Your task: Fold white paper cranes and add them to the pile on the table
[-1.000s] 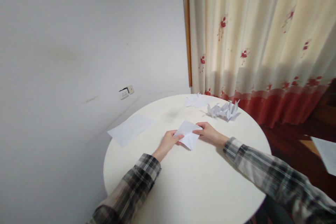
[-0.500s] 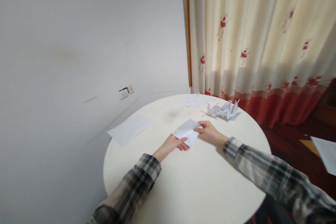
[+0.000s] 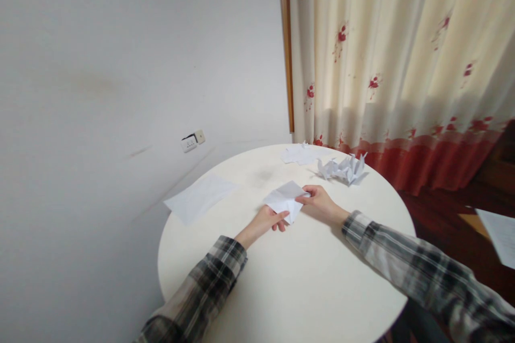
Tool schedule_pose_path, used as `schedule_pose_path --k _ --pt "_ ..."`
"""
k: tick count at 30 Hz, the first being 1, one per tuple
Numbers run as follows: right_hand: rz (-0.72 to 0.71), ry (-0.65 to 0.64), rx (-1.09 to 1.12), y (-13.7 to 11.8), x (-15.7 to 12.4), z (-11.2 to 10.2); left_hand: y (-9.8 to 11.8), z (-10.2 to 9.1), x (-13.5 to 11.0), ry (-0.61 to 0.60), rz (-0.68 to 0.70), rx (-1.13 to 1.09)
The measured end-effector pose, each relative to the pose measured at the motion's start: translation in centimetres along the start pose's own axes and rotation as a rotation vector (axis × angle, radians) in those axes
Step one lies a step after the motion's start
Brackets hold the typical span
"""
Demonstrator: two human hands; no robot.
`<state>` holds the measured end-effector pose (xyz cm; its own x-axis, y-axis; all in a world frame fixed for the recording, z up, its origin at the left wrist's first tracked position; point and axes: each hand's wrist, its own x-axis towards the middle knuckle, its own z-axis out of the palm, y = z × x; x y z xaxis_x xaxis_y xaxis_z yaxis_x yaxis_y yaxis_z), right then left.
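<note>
I am viewing a folded paper square (image 3: 286,194) near-left of the origami cranes (image 3: 348,170), the left hand (image 3: 269,220) pinching its near edge, the right hand (image 3: 317,198), closer to the cranes, pinching its crane-side corner.

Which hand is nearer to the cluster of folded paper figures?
The right. The right hand is on the near side of the cluster of folded paper figures, a little to its left and not touching; the left hand is farther left and nearer the wearer.
</note>
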<state>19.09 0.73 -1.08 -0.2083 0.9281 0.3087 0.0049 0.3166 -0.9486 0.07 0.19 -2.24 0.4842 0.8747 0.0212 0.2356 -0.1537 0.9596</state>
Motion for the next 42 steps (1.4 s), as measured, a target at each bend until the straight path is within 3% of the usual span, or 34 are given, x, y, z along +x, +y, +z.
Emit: schedule_pose_path --k 7,15,25,42 --pt "-0.026 -0.015 -0.013 -0.4 -0.2 0.1 0.1 0.1 0.0 0.056 0.009 0.005" --pt "0.001 -0.153 -0.04 0.3 -0.2 0.1 -0.3 -0.2 0.1 0.138 -0.039 0.03" --pt "-0.039 0.009 -0.158 1.2 0.5 -0.2 0.5 -0.2 -0.3 0.133 -0.005 0.001" --pt "0.003 0.044 -0.109 0.8 0.4 0.1 0.2 -0.4 0.0 0.128 0.016 -0.101"
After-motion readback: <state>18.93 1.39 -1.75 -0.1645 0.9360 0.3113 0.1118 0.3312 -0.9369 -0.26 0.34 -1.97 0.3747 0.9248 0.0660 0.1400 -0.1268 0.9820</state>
